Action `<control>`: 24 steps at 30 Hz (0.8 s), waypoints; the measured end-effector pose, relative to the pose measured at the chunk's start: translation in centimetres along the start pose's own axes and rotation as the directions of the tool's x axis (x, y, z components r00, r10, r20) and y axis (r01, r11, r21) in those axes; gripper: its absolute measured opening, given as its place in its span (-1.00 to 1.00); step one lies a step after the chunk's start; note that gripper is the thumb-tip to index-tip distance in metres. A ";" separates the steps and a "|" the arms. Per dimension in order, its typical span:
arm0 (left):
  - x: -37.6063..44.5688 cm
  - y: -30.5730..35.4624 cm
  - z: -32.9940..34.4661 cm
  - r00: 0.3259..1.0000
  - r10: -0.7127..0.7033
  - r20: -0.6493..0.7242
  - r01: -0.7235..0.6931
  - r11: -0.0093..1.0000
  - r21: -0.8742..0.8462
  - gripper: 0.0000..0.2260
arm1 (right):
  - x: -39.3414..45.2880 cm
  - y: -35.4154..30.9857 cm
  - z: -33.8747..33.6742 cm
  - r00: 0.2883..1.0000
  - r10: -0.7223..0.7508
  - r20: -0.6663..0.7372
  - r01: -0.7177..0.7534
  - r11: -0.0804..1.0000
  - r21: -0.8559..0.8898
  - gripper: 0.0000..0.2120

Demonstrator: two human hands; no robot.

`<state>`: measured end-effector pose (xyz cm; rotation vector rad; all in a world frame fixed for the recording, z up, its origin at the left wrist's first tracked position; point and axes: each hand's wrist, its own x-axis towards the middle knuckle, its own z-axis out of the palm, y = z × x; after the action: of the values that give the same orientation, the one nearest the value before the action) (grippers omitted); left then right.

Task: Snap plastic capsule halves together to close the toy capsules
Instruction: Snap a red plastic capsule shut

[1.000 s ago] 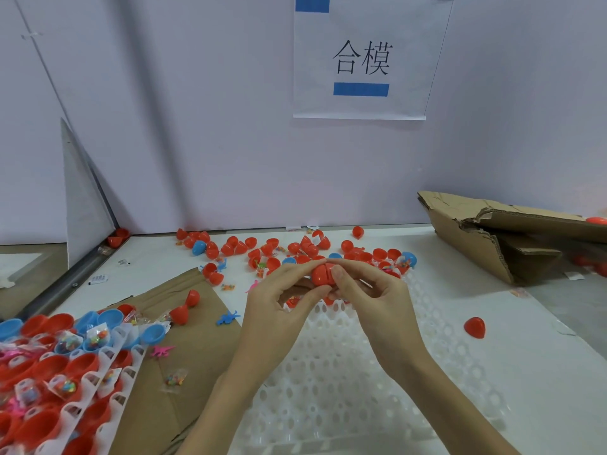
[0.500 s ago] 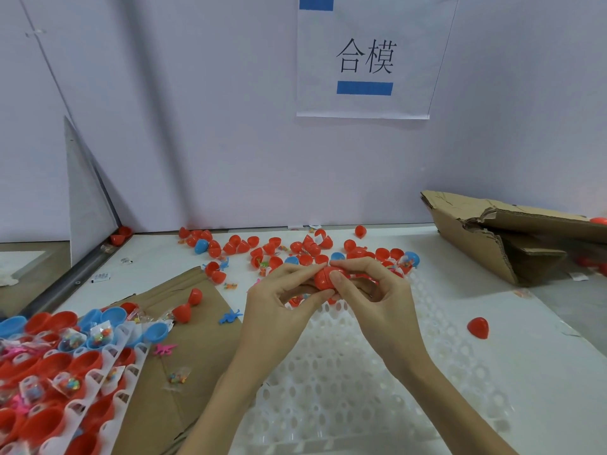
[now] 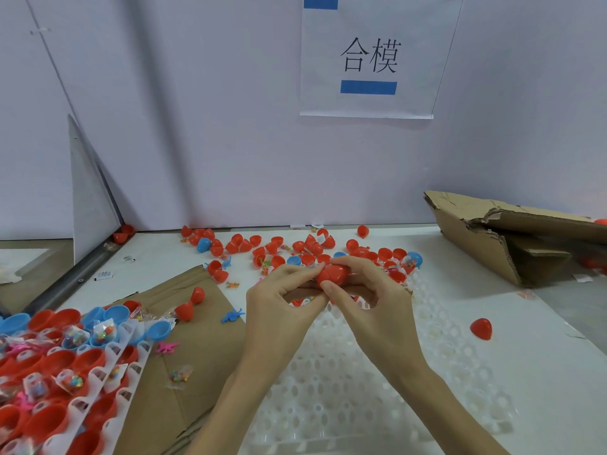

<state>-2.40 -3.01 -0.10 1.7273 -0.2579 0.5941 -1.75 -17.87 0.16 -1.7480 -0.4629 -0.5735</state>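
Note:
A red capsule (image 3: 332, 274) lies sideways between both hands above the white perforated tray (image 3: 345, 382), a seam line showing between its two halves. My left hand (image 3: 279, 300) pinches its left end with thumb and fingertips. My right hand (image 3: 371, 297) curls round its right half, thumb on the near side. Behind the hands a scatter of loose red capsule halves (image 3: 272, 247) and a few blue ones (image 3: 203, 245) covers the table's back.
At the left a white holder (image 3: 108, 366) carries red and blue halves filled with small toy bags. Flat cardboard (image 3: 203, 343) lies beside it. A torn cardboard box (image 3: 492, 234) stands at the right. One red half (image 3: 481, 328) sits alone on the table.
Both hands kept hold of the red capsule and turned it slightly; more of its red body now shows between the fingers. The rest of the table is unchanged.

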 end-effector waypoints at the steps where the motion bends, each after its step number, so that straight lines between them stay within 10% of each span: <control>1: 0.0 0.0 0.0 1.000 0.002 0.003 -0.002 1.000 -0.005 -0.64 | 0.0 0.0 0.0 1.000 -0.001 0.001 0.001 1.000 -0.009 -0.69; 24: -0.5 0.4 0.1 0.896 0.435 0.090 -0.423 0.773 0.473 -0.59 | -0.6 -0.2 0.8 0.992 -0.114 -0.046 0.108 0.987 -0.120 -0.67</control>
<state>-2.98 -3.25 -0.04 2.1588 -0.5338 1.0910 -2.24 -17.03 -0.16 -1.8223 -0.5001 -0.7379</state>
